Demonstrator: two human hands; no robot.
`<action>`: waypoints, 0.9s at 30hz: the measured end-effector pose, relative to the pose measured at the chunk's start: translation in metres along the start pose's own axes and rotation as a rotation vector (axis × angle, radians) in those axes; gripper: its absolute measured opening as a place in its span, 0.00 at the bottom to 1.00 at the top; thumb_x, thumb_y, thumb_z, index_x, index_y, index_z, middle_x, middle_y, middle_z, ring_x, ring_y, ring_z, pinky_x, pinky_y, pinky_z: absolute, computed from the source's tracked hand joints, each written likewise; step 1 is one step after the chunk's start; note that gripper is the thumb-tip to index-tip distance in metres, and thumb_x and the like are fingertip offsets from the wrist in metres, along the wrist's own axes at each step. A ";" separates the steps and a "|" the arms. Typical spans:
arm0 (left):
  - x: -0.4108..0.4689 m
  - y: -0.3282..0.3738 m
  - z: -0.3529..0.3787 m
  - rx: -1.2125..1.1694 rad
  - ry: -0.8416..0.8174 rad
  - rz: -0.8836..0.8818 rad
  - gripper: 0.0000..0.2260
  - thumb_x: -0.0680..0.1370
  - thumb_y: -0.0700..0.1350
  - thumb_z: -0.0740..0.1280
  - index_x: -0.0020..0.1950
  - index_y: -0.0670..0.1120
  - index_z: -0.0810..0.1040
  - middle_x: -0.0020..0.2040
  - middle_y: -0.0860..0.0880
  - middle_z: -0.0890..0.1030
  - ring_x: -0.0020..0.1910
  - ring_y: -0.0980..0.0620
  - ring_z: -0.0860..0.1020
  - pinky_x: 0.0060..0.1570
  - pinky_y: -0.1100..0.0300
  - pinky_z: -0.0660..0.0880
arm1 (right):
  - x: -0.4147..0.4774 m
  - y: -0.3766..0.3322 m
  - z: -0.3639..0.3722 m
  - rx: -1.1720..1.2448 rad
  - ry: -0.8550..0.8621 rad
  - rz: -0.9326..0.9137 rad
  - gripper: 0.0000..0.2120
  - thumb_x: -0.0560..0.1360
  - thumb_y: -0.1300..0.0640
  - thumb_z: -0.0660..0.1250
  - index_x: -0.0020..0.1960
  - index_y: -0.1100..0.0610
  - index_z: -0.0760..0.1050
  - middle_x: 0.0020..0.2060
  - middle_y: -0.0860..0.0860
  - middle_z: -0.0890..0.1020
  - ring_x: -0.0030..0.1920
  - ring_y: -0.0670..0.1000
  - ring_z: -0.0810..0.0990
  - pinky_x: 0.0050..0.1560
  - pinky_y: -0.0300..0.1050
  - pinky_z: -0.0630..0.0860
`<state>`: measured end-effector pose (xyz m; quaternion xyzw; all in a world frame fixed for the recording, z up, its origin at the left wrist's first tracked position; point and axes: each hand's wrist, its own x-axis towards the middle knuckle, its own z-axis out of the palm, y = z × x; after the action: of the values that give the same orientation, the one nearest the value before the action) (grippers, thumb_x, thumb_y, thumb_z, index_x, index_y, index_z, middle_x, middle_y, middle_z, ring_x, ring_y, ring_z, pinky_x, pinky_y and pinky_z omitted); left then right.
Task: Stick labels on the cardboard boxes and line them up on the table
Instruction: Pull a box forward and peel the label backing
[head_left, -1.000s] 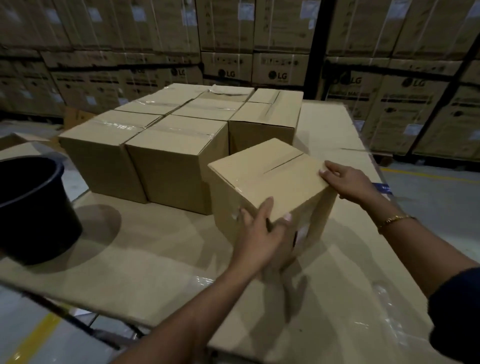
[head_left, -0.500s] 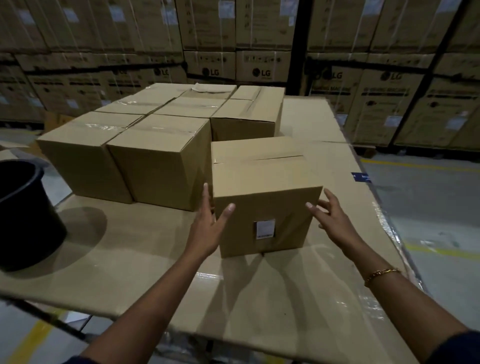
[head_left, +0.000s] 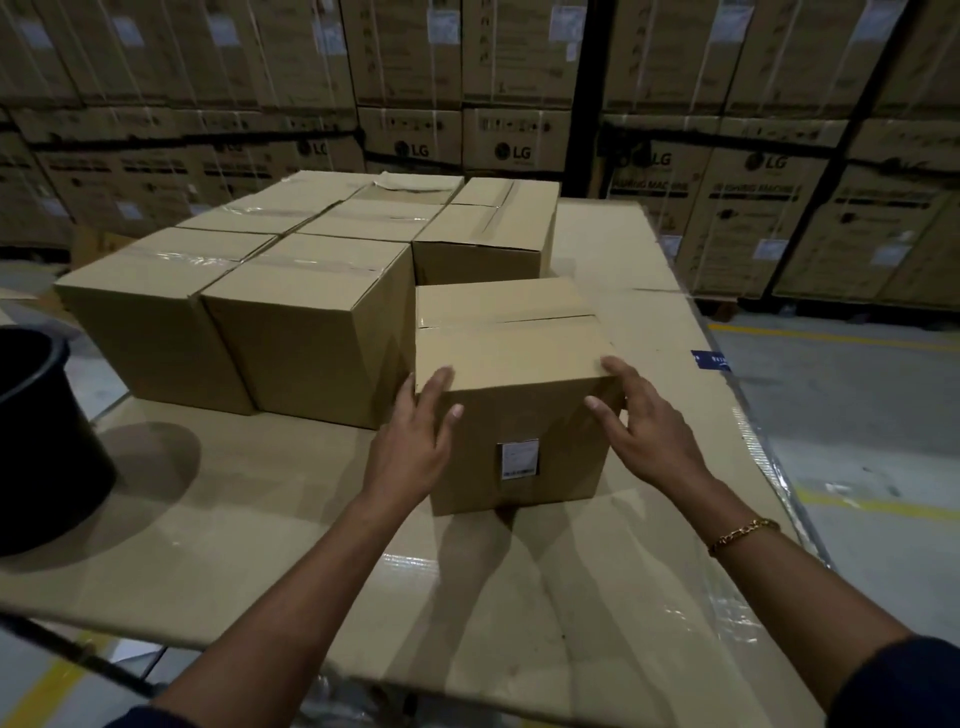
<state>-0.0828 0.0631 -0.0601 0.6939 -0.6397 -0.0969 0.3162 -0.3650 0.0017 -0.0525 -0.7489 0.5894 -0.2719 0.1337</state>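
Lining-up step, likely: left hand (head_left: 415, 441) and right hand (head_left: 649, 436) press flat, spread fingers on the box (head_left: 514, 364); next, slide it flush beside the row (head_left: 311, 332).

Dim and brown-toned throughout, lit from overhead and partly from the left, with soft overlapping shadows of the forearms (head_left: 311, 571) on the table (head_left: 218, 519) and a broad round one to the right of the black bucket (head_left: 47, 457). Pale glare on the plastic wrap (head_left: 410, 564) near the front and on the tape (head_left: 197, 257) across the box tops. Fairly sharp at centre, murkier in the dark stacked cartons (head_left: 753, 208) behind, with wide-angle bending of straight lines toward the edges.
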 end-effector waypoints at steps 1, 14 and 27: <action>0.006 0.002 -0.004 0.016 0.021 0.012 0.22 0.84 0.59 0.54 0.79 0.64 0.57 0.80 0.44 0.61 0.71 0.40 0.71 0.63 0.44 0.73 | 0.004 -0.003 -0.002 -0.017 0.025 -0.012 0.27 0.81 0.34 0.55 0.78 0.39 0.56 0.71 0.52 0.75 0.61 0.58 0.80 0.51 0.52 0.79; 0.112 0.033 -0.065 0.089 0.014 -0.066 0.24 0.85 0.61 0.48 0.81 0.61 0.52 0.77 0.42 0.66 0.72 0.38 0.69 0.66 0.41 0.69 | 0.100 -0.063 -0.068 -0.290 0.053 0.075 0.25 0.83 0.36 0.52 0.78 0.37 0.61 0.66 0.57 0.79 0.64 0.64 0.77 0.46 0.50 0.70; 0.133 0.028 -0.039 -0.078 0.192 -0.031 0.23 0.86 0.55 0.51 0.81 0.53 0.59 0.80 0.46 0.61 0.75 0.44 0.65 0.67 0.48 0.64 | 0.067 -0.092 -0.010 -0.307 0.364 -0.209 0.22 0.76 0.40 0.64 0.65 0.50 0.75 0.61 0.51 0.76 0.59 0.56 0.73 0.54 0.53 0.73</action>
<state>-0.0633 -0.0503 0.0214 0.6968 -0.5914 -0.0596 0.4015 -0.2860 -0.0360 0.0202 -0.7560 0.5575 -0.3219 -0.1186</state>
